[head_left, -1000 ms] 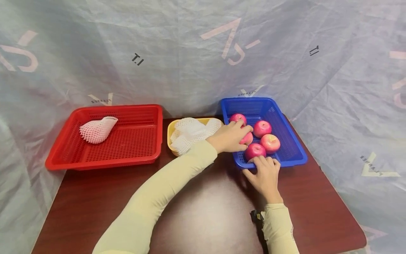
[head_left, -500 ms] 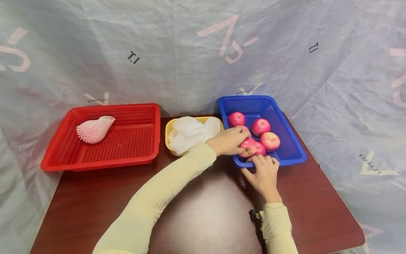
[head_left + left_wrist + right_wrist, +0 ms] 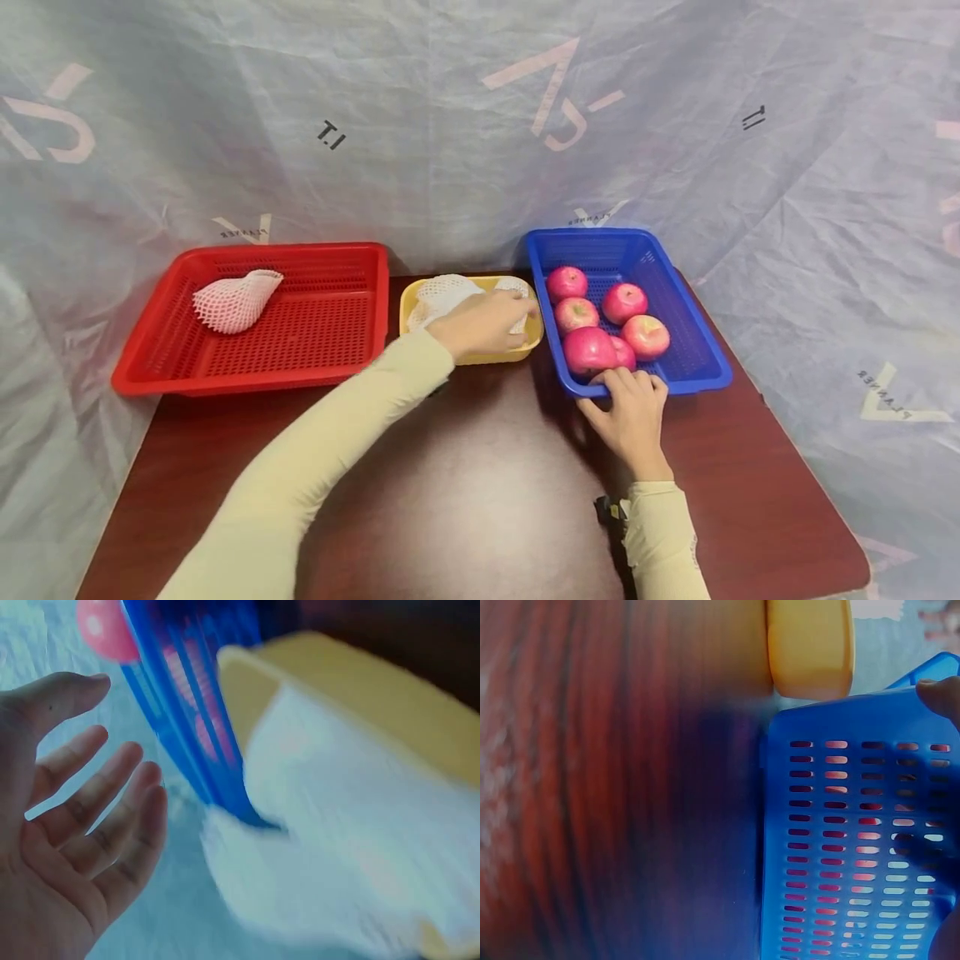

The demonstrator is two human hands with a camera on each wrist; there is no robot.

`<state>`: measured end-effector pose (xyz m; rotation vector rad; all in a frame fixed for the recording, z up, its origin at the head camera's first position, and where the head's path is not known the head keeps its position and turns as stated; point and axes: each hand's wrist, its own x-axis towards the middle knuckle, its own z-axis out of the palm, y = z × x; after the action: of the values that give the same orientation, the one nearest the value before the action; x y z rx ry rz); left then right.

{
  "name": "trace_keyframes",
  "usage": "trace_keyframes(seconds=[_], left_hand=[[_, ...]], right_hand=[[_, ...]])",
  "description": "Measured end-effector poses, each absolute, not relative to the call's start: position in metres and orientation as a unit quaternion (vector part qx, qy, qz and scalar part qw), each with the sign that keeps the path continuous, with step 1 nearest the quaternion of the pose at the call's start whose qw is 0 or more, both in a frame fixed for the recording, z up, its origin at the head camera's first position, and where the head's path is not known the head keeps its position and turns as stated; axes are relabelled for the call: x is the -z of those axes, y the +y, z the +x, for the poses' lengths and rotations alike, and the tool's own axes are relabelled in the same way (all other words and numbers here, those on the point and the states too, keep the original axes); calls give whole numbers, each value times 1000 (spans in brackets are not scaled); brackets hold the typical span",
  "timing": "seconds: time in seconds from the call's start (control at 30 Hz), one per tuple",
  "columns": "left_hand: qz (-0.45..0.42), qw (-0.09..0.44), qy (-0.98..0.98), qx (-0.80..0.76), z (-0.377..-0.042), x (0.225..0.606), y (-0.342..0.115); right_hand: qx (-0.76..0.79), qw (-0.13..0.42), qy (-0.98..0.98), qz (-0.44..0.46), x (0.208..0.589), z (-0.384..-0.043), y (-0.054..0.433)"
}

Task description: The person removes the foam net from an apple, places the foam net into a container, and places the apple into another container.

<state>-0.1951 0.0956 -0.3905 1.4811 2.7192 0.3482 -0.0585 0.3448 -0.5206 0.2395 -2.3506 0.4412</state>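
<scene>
Over the yellow basket (image 3: 471, 358), my left hand (image 3: 483, 321) hovers with its fingers loosely spread; the left wrist view shows nothing held in that hand (image 3: 82, 817). White foam net sleeves (image 3: 447, 292) fill the yellow basket, partly hidden by the hand. My right hand (image 3: 628, 417) holds the front rim of the blue basket (image 3: 693, 333), thumb outside and fingers over the edge. Several red apples lie in the blue basket, including a large front apple (image 3: 588, 350) close to the right fingers and a paler apple (image 3: 646, 337).
At the left stands a red basket (image 3: 292, 383) with one apple in a foam net sleeve (image 3: 237, 302). All three baskets rest on a dark brown table (image 3: 487, 483). A grey printed cloth (image 3: 450, 125) hangs behind them.
My left hand has let go of the front apple, which now lies in the blue basket, and has moved left over the yellow basket. The right hand stays on the blue rim.
</scene>
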Motion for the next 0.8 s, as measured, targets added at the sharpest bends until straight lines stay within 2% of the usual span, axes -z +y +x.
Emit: trace_keyframes(seconds=[0.23,0.6,0.8], left_hand=[[392,22,914,-102,-204,375,10],[298,17,947,-117,-215,368,-87],[246,35,964,-96,-234,367,-154]], right_hand=[[-173,347,-917,96,520,-59,346],[-173,347,-917,89,518,-55,348],[-171,346,-918,93,519,-57,345]])
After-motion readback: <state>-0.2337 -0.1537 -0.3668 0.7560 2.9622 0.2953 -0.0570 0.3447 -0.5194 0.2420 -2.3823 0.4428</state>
